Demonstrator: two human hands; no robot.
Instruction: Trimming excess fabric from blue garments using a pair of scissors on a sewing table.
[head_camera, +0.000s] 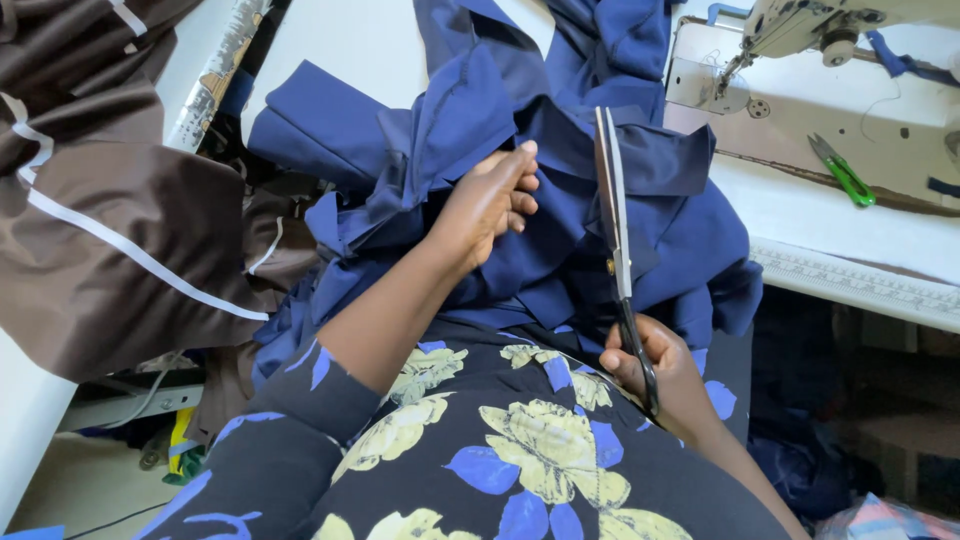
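Observation:
A pile of dark blue fabric (560, 200) lies across my lap and spills onto the sewing table. My left hand (490, 200) is closed on a fold of this blue fabric near its middle. My right hand (655, 370) grips the black handles of long steel scissors (612, 200). The scissor blades are together and point away from me, lying over the blue fabric just to the right of my left hand. I wear a dark floral garment (480, 450).
A white sewing machine (800, 30) stands at the top right on its table (850, 200). Small green-handled snips (842, 172) lie on that table. Brown fabric with white trim (110, 220) hangs at the left. A ruled table edge (860, 285) runs along the right.

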